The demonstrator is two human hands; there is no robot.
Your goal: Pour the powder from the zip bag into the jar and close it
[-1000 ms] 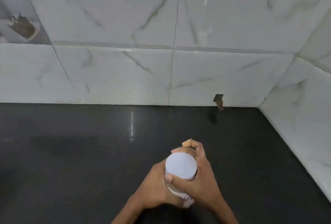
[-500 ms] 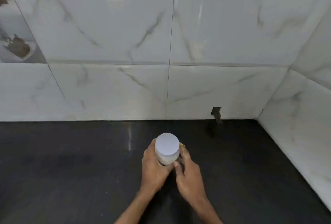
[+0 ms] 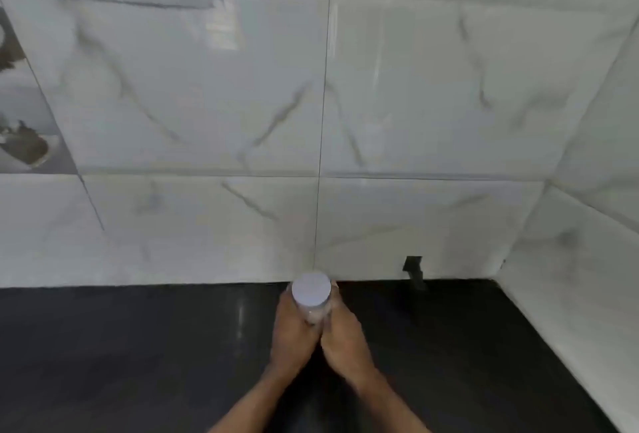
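A clear jar (image 3: 314, 313) with pale powder inside stands upright on the dark countertop (image 3: 138, 356), close to the back wall. A round white lid (image 3: 311, 290) sits on top of it. My left hand (image 3: 294, 332) wraps the jar's left side and my right hand (image 3: 345, 335) wraps its right side. Both hands touch each other below the jar. The zip bag is not in view. The picture is blurred by motion.
White marbled wall tiles (image 3: 415, 121) rise straight behind the jar, and a second tiled wall (image 3: 570, 294) closes the right side. A small dark chip (image 3: 413, 268) marks the bottom of the back wall, right of the jar.
Both hands have pushed the jar away from me toward the back wall. My right hand left the lid and now holds the jar's side. The view has tilted upward.
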